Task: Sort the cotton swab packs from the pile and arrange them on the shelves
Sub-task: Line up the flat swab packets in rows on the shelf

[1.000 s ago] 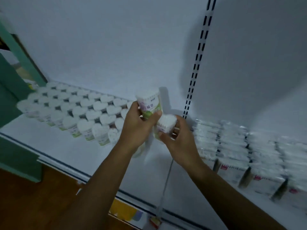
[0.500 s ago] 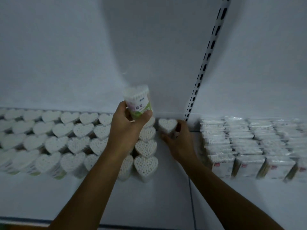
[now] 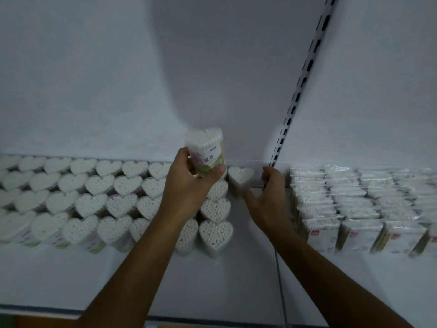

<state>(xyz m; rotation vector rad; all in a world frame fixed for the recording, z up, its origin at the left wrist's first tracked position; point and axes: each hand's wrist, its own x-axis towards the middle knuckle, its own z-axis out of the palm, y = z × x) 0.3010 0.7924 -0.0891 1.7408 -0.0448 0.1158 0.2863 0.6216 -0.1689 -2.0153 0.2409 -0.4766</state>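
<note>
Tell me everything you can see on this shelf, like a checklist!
Surface: white shelf, bare at the front.
Job's things: heart-shaped swab packs stand in rows on the left; a lone heart pack stands at the back by the gap; one held pack is lifted above them.
Clutter: nothing seen.
Grippers: left hand grips the held pack; right hand is open and empty, close to the lone heart pack.
Cables: nothing seen.
Surroundings: rectangular swab packs in rows on the right; white back wall with a slotted upright rail.
</note>
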